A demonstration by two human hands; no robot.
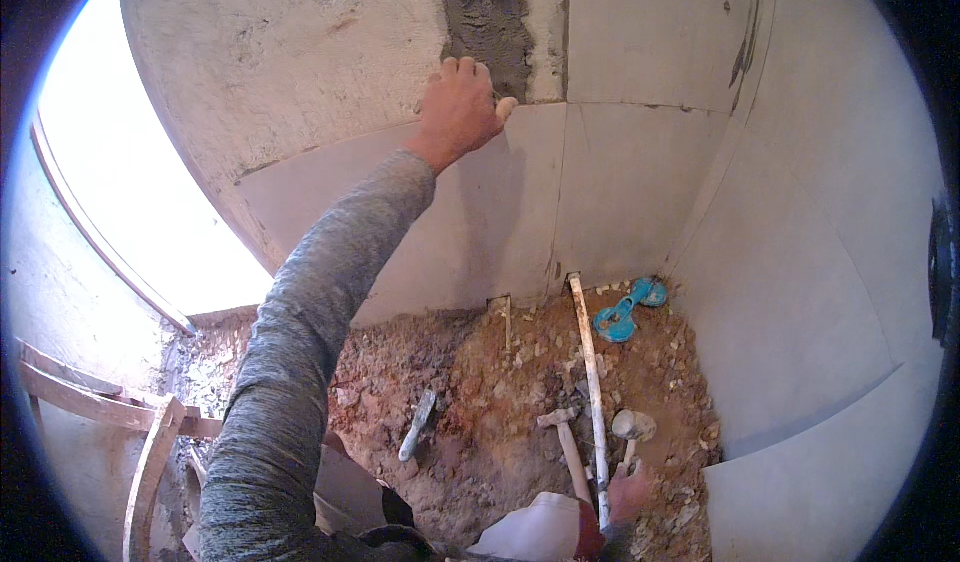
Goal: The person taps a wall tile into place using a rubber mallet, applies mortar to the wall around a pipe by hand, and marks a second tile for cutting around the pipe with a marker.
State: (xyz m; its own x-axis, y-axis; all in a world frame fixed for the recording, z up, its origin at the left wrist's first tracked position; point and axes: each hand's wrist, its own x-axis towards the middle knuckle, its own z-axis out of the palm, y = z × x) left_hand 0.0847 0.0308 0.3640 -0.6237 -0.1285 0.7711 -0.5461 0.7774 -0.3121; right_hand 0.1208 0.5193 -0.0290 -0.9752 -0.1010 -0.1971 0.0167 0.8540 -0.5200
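My left hand reaches up, fingers hooked over the top edge of a large pale wall tile that stands against the bare cement wall. A strip of wet grey mortar runs up the wall just above that hand. My right hand is low by the rubble floor, closed around the handle of a pale-headed mallet. A long white straight rod lies right beside it, reaching to the foot of the tiles.
A wooden-handled hammer, a grey hand tool and a blue suction lifter lie on red-brown rubble. Tiled walls close the right corner. A wooden frame and a bright opening are at the left.
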